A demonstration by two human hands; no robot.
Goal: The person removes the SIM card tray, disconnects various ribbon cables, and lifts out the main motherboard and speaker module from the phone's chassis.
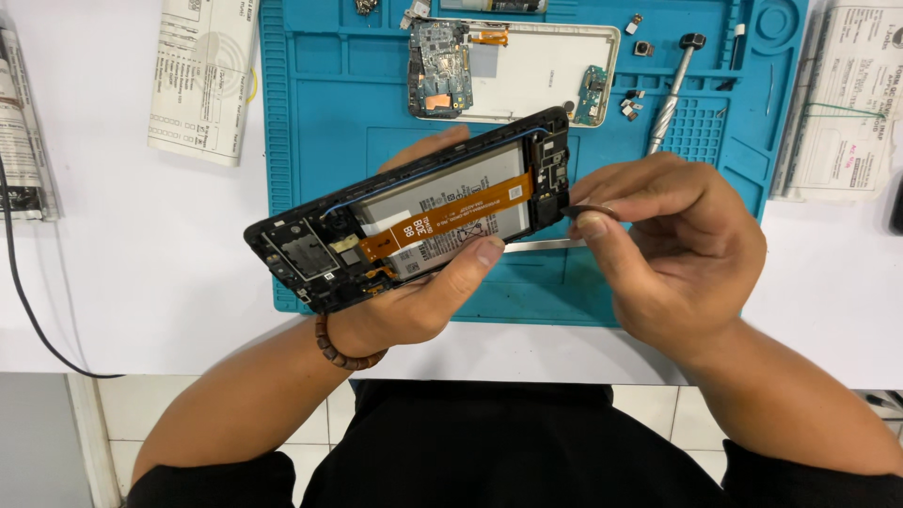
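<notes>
My left hand point(423, 292) grips an opened black phone point(414, 212) from below, thumb pressed on its silver battery. An orange flex ribbon point(451, 218) runs across the battery. The phone is tilted, its right end higher. My right hand point(673, 249) is at the phone's right end, thumb and forefinger pinching a small dark piece point(585, 211) next to the frame. A thin metal tool point(541, 246) shows between the two hands; which hand holds it is unclear.
A blue repair mat point(320, 122) covers the white table. On it lie a white phone back cover point(546, 71) with a circuit board point(439, 68), a metal screwdriver point(673, 89) and small loose parts point(630, 102). Folded papers point(202, 75) lie left and right. A black cable point(19, 282) hangs left.
</notes>
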